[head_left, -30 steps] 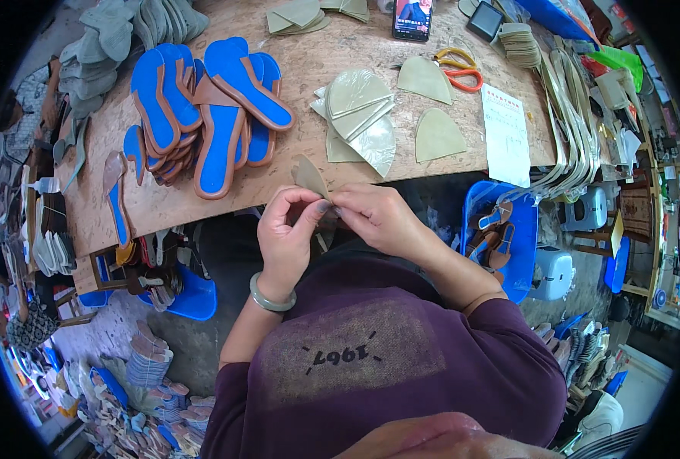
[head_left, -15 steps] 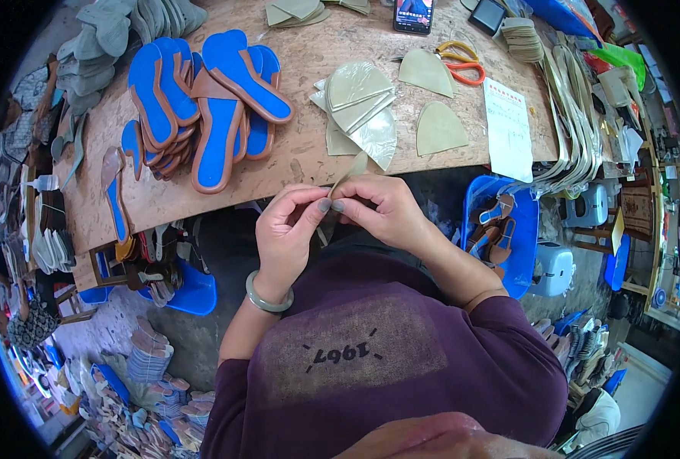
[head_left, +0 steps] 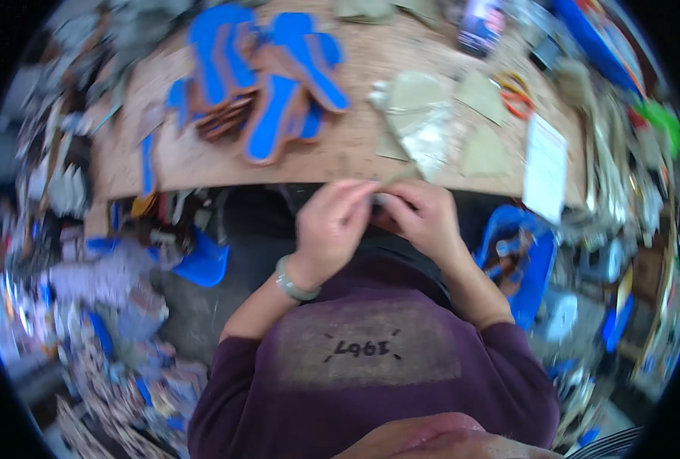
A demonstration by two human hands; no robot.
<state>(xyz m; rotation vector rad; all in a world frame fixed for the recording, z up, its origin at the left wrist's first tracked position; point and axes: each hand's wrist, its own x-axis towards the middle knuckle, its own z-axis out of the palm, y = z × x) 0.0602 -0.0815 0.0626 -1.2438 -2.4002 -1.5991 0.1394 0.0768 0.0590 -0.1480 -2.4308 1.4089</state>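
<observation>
At the table's front edge, both hands are together in front of my body, blurred by motion. A thin beige sheet piece [head_left: 402,177] is pinched between thumb and fingers of my right hand [head_left: 425,219]. My left hand [head_left: 332,228], with a bangle at the wrist, has its fingertips closed on the near end of the same piece. Just beyond the hands lie beige half-round pieces [head_left: 414,93] with clear plastic film [head_left: 428,145]. Two single beige pieces, one farther [head_left: 481,97] and one nearer [head_left: 485,151], lie to their right.
Blue-topped, brown-edged sandal soles [head_left: 271,118] are heaped on the table's [head_left: 202,170] left side. Orange-handled scissors [head_left: 516,96], a phone [head_left: 481,27] and a white paper sheet [head_left: 545,164] lie to the right. Below it stands a blue bin [head_left: 535,294] with sole pieces inside.
The view has shifted, so table and soles appear farther right. Both hands stay together at the piece, which now tilts lower to the right instead of standing upright. The picture has become blurred.
</observation>
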